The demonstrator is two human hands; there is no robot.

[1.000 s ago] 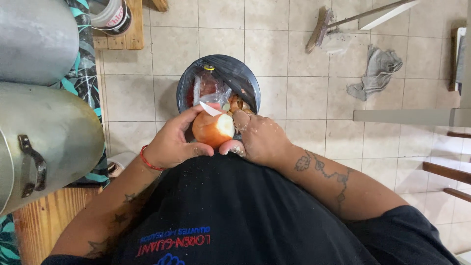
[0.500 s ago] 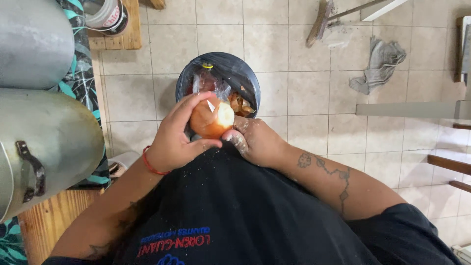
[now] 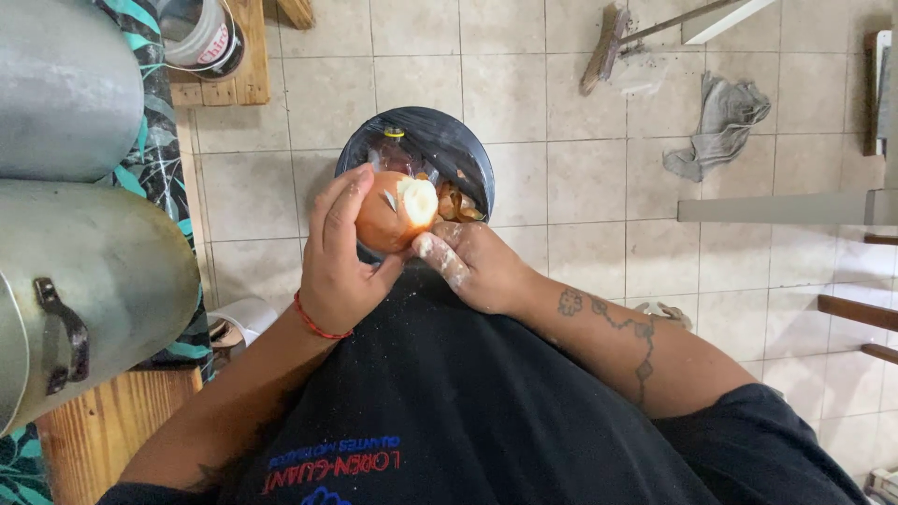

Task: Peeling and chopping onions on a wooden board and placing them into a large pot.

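My left hand (image 3: pixel 339 257) grips a round brown-skinned onion (image 3: pixel 388 213) from the left, fingers curled over its top. One end of the onion is cut and shows pale flesh. My right hand (image 3: pixel 470 262) sits just below and right of the onion, its floury thumb touching the cut end; what it holds, if anything, is hidden. Both hands hover over a round bin lined with a black bag (image 3: pixel 447 148), which has onion skins and a clear plastic bottle inside.
Two large metal pots (image 3: pixel 84 271) lie on a wooden table with a patterned cloth at the left. On the tiled floor are a grey rag (image 3: pixel 722 126), a broom head (image 3: pixel 603 47) and a white bucket (image 3: pixel 198 36) on a wooden pallet.
The onion has been turned in my left hand, so the cut end faces right now. My right hand's thumb has shifted along its lower edge.
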